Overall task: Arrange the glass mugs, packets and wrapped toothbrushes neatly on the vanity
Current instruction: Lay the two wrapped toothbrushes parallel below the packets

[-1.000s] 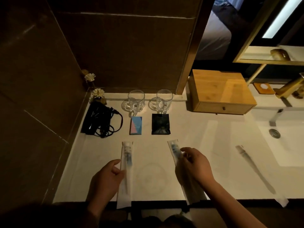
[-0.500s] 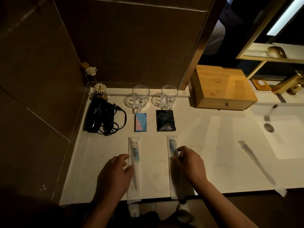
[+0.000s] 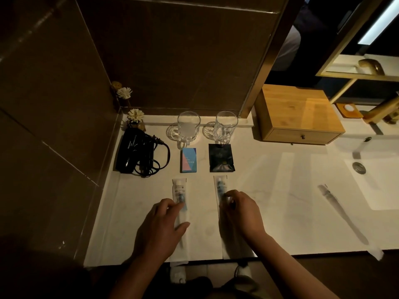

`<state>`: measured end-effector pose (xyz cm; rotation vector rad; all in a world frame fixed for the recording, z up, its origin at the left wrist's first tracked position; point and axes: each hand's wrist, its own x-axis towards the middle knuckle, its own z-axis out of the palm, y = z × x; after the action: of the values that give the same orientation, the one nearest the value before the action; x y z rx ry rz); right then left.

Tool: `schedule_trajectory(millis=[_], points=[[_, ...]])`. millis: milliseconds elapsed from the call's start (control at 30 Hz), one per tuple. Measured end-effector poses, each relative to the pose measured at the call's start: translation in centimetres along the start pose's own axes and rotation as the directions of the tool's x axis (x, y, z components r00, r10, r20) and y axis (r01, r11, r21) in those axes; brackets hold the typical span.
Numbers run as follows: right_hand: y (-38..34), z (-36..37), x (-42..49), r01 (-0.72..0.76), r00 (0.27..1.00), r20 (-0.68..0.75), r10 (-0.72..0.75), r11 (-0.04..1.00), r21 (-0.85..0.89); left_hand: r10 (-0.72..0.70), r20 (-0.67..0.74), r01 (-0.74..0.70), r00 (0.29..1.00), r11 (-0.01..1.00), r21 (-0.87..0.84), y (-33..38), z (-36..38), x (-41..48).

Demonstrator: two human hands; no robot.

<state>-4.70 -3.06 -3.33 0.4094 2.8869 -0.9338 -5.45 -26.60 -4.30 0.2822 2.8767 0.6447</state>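
Dim vanity tabletop [image 3: 280, 190], head view: two glass mugs [image 3: 189, 126] at back, blue packet [image 3: 189, 160] and black packet [image 3: 221, 158] in front, each in line with a mug. Our left hand [image 3: 159, 229] lies flat and open on the left wrapped toothbrush [image 3: 180, 195]; right hand [image 3: 239, 212] pinches the right wrapped toothbrush [image 3: 219, 188]. We should nudge both parallel, tops level below the packets, using light pressure so the wrappers don't skew.

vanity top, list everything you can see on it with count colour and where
glass mugs: 2, clear, back, side by side on clear coasters
packets: 2, blue-pink and black, one in front of each mug
wrapped toothbrushes: 2, white wrappers, left and right, front, parallel
third long wrapper: 1, white, diagonal, right, by sink
hair dryer: 1, black, left, cord coiled
flowers: pale, back left corner
wooden box: 1, tan, back right
sink: 1, white, far right
left hand: on left toothbrush
right hand: on right toothbrush
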Motion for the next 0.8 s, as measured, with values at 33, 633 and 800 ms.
schedule_trajectory(millis=[33, 633, 800], points=[[-0.1, 0.0, 0.1, 0.005, 1.000, 0.000, -0.005, 1.000, 0.003, 0.000, -0.005, 0.000, 1.000, 1.000, -0.007, -0.1, 0.0, 0.0], [-1.0, 1.4, 0.6, -0.008, 1.000, 0.007, 0.008, 0.998, 0.055, -0.120, 0.016, 0.116, 0.993, 0.981, 0.156, 2.7, -0.5, 0.3], [-0.5, 0.9, 0.1, -0.039, 0.999, -0.014, 0.043, 0.977, 0.211, -0.204, -0.023, 0.205, 0.979, 0.975, 0.089, 2.4, -1.1, 0.7]])
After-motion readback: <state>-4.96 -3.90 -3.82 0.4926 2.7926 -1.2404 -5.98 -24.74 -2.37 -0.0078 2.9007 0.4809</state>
